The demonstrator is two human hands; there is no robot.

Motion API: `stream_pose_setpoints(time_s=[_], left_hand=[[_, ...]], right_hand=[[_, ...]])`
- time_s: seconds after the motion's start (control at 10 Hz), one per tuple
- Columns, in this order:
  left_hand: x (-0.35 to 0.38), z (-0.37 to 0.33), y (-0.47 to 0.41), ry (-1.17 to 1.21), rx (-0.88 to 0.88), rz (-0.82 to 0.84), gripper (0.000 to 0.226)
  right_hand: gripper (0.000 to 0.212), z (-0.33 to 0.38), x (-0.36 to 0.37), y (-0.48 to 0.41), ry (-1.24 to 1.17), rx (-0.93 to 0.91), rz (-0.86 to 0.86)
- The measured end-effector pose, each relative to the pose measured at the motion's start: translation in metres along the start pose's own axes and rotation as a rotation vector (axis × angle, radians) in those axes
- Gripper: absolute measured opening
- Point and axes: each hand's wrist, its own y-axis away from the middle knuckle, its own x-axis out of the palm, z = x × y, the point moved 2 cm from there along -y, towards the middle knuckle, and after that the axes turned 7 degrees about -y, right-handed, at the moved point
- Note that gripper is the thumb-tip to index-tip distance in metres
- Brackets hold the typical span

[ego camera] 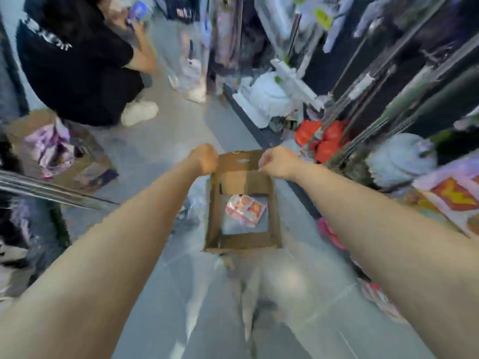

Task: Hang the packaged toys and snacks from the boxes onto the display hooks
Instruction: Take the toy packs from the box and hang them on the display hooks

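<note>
Brown cardboard box [243,177], open-topped, on grey floor [160,141]; one pink-and-red plastic packet [245,209] lies flat inside. Left hand [204,159] and right hand [277,163], fingers curled, grip far flap's corners. Picture blurred.

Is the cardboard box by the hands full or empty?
Nearly empty: the box is open on top, and only one pink packet shows inside.

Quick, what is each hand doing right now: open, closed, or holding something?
Left hand: curled, gripping the far flap of the cardboard box, left corner.
Right hand: curled, gripping the same flap, right corner.
</note>
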Motion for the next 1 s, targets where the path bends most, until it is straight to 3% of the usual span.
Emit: stream_pose_setpoints(time_s=[0.2, 0.3, 0.4, 0.6, 0.7, 0.9, 1.0], left_hand=[[0.113, 0.04, -0.129, 0.176, -0.144, 0.184, 0.038], [0.181, 0.053, -0.181, 0.26, -0.141, 0.232, 0.01], [0.269, 0.08, -0.239, 0.311, -0.264, 0.252, 0.033], [0.412, 0.123, -0.33, 0.454, -0.45, 0.312, 0.025], [0.466, 0.137, -0.36, 0.613, -0.546, 0.323, 0.038], [0.55, 0.182, -0.398, 0.839, -0.718, 0.345, 0.02], [0.563, 0.185, -0.403, 0.946, -0.77, 0.279, 0.017]], right_hand=[[0.025, -0.077, 0.096, -0.148, -0.138, 0.215, 0.07], [0.025, -0.138, 0.152, -0.213, -0.111, 0.274, 0.102], [0.033, -0.189, 0.2, -0.268, -0.042, 0.296, 0.154], [0.042, -0.294, 0.304, -0.375, -0.023, 0.423, 0.183], [0.041, -0.34, 0.348, -0.421, -0.013, 0.463, 0.226], [0.109, -0.394, 0.383, -0.473, 0.057, 0.452, 0.143], [0.12, -0.402, 0.384, -0.474, 0.032, 0.445, 0.156]])
